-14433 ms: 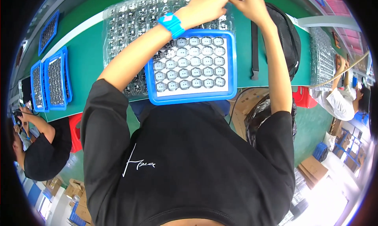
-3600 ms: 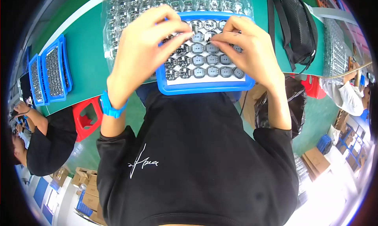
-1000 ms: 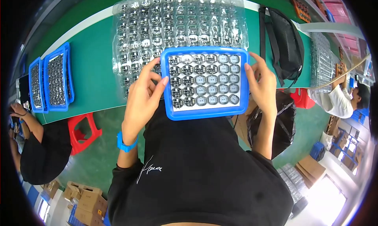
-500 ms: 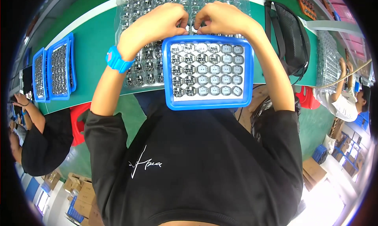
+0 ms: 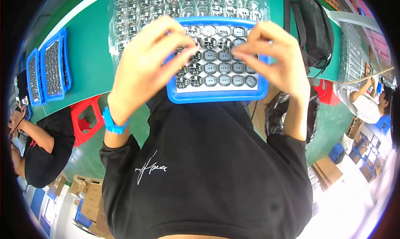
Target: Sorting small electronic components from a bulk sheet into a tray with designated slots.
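Note:
A blue-rimmed tray (image 5: 216,98) in front of me holds rows of small rounded parts on a white liner. Some are dark with metallic detail, like the dark part (image 5: 209,43); others are plain grey, like the grey part (image 5: 224,68). Over the tray's left side, my left hand (image 5: 152,62) pinches thumb and forefinger together beside the second row. My right hand (image 5: 273,58) comes in from the right, fingertips pinched by a dark part (image 5: 225,44) in that same row. Both hands are slightly blurred, and whatever sits between their fingertips is unclear.
Behind the blue tray lies a clear plastic blister tray (image 5: 137,10) with many pockets of parts. More blue trays (image 5: 54,68) stand at the left of the green table (image 5: 89,64). A black bag (image 5: 312,35) lies right. Co-workers sit on both sides; a red stool (image 5: 85,120) is left.
Both hands have come back from the clear blister tray and are now over the blue tray. The whole view has shifted slightly.

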Demonstrator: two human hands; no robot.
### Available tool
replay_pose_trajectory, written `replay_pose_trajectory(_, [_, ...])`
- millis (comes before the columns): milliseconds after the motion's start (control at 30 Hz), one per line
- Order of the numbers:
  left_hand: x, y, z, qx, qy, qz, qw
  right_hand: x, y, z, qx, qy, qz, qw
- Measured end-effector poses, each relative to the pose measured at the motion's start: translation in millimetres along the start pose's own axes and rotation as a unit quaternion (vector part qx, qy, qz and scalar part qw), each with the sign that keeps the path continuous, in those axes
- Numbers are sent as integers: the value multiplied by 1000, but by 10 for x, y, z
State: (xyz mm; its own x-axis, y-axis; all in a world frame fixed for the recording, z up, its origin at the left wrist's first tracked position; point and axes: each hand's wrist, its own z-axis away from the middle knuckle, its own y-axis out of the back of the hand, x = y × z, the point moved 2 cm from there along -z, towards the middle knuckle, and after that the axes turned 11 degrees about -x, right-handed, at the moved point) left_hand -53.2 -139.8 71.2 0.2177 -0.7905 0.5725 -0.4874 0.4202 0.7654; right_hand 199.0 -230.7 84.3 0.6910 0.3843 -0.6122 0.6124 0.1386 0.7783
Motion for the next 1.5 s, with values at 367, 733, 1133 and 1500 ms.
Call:
replay_pose_trajectory(367, [117,-413,58,-49,18,1,999,-3,-253,83,-20,-9,54,998])
replay_pose_trajectory(733, [150,-412,-13,-57,-2,-23,998,-68,-166,5,-70,-2,100,992])
replay_pose_trajectory(1133, [190,-443,-60,-128,-32,-124,984,-98,-216,-32,-96,0,135,986])
replay_pose_trajectory(1500, [180,-450,-49,-148,-30,-116,982,-137,-325,-3,-101,-30,207,973])
